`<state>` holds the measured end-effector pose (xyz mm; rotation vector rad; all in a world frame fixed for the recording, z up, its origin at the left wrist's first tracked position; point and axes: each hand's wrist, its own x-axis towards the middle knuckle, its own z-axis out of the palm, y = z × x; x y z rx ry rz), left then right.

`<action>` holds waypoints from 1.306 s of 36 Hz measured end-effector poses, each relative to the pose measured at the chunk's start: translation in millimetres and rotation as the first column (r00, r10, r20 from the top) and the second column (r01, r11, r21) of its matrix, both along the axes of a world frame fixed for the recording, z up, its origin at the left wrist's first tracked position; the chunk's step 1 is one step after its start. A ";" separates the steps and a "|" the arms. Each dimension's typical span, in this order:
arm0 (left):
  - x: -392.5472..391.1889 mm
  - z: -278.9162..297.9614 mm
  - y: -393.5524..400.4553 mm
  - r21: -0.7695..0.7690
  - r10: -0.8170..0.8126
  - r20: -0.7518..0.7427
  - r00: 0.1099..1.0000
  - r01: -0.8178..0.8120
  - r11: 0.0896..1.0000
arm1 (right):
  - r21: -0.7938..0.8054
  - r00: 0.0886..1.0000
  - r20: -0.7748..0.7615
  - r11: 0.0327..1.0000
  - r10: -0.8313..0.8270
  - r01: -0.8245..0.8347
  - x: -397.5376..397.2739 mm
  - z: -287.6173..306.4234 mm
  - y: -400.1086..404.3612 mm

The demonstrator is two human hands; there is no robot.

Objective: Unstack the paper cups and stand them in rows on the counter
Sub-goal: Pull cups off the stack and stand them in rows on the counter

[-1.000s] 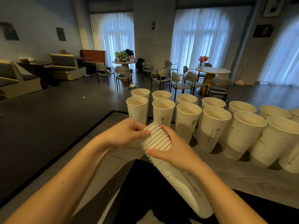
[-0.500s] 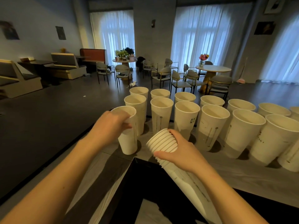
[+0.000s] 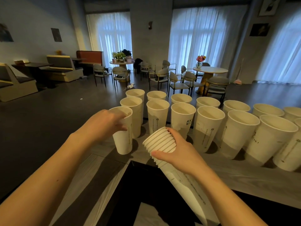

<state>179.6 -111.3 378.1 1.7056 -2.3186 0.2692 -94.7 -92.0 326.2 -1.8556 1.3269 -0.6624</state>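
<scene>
A single paper cup [image 3: 123,141] is gripped near its rim by the curled fingers of the left hand [image 3: 104,123], upright on the counter [image 3: 104,162]. The tilted cup stack [image 3: 164,144] is clasped by the right hand [image 3: 180,150]. Standing cups [image 3: 206,128] lie just beyond both hands' fingertips.

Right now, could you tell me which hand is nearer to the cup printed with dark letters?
Right. The right hand holds the cup stack just before the lettered cup; the left hand grips another cup farther left.

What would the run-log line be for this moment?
step: placing cup | left hand: grips single cup standing at the rows' left end on counter | right hand: holds cup stack | rows: two, upright
</scene>
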 end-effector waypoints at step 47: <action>-104.0 -9.3 15.9 -0.023 -0.007 0.062 0.998 0.009 1.000 | -0.016 0.951 -0.285 0.993 -0.116 0.116 -64.2 -0.2 19.5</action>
